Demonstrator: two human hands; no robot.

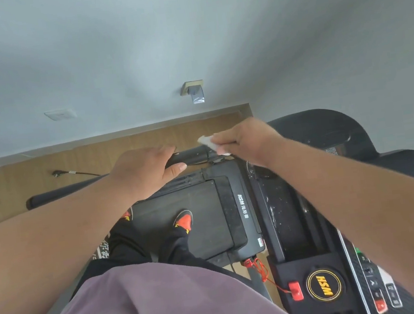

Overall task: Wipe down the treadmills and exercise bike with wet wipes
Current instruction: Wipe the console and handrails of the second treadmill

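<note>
On the treadmill (235, 205) deck, person standing, orange-and-black shoes (183, 221) on the dark belt (199, 210).

Writing: "HSM" plus Chinese characters in white on the front cover of the treadmill. "HSM" again in yellow on a round black badge (324, 285) on the console (317, 260) at lower right. Small white label on the black base further right, too small to read. White print on the dark trouser leg at left, not legible.

Left hand (145, 172): fingers curled over the black handlebar (192, 156), thumb underneath, gripping it. Bar runs left to right across the view, above the wooden floor (33, 175).

Right hand (245, 141): fingers pinch a folded white wet wipe (208, 143). Wipe is pressed on the same bar, just right of the left hand. Hands near each other, not touching.

Console: red safety clip (295, 290) beside the badge, red cord (260, 267) looping from it toward the treadmill front. Button strip on the far right edge, red button at bottom; icons too small to read. White specks and smears on the black console tray (281, 200).

Second black machine base (328, 136) against the wall at right. Black cable (77, 172) lying on the floor at left. White wall plate (60, 114) and a small bracket with silver tape (194, 90) on the grey wall.
</note>
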